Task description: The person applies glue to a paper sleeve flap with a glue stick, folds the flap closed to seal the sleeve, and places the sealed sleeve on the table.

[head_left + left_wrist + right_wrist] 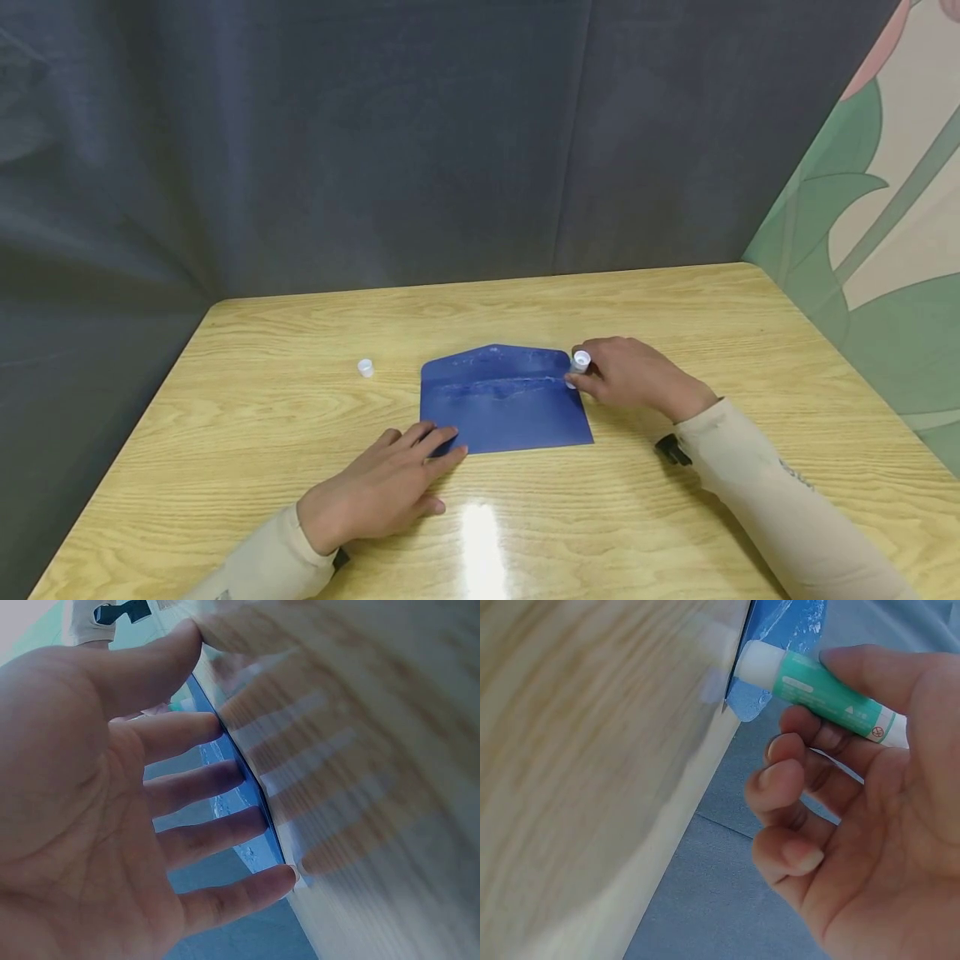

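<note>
A blue envelope (510, 417) lies on the table with its flap unfolded away from me, and whitish glue streaks run along the flap and fold. My right hand (633, 375) pinches a glue stick (829, 697) between thumb and fingers at the envelope's right edge. The stick has a green label and white ends, and its tip meets the envelope by the fold. With fingers spread and nearly straight, my left hand (386, 479) rests on the envelope's lower left corner. A small white cap (365, 367) stands on the table left of the envelope.
The wooden table (285, 333) reaches back to a dark cloth backdrop (390, 150). On the right a wall with a painted leaf pattern (847, 208) borders the table. A bright light reflection shows near the front.
</note>
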The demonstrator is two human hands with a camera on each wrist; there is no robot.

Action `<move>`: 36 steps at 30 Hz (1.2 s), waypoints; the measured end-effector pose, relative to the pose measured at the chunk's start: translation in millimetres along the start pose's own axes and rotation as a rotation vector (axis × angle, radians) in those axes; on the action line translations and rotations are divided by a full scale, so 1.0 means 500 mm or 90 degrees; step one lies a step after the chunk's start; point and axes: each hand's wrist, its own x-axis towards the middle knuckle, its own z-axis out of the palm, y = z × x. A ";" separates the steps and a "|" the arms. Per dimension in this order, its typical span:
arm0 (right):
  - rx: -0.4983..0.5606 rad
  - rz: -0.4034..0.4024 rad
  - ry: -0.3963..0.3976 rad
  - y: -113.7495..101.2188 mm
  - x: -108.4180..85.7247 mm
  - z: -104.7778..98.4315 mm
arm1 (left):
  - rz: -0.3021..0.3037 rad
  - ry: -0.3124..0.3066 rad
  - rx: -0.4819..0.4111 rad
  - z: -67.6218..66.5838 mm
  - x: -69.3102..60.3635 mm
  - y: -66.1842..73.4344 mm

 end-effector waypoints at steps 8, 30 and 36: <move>-0.009 0.007 -0.007 0.000 0.003 0.000 | 0.000 0.002 -0.003 0.001 0.000 -0.001; -0.031 0.075 0.001 0.005 0.005 0.008 | 0.004 0.008 0.000 0.005 -0.001 -0.001; -0.030 0.090 0.005 0.003 0.007 0.008 | 0.003 0.006 -0.005 0.003 0.001 -0.001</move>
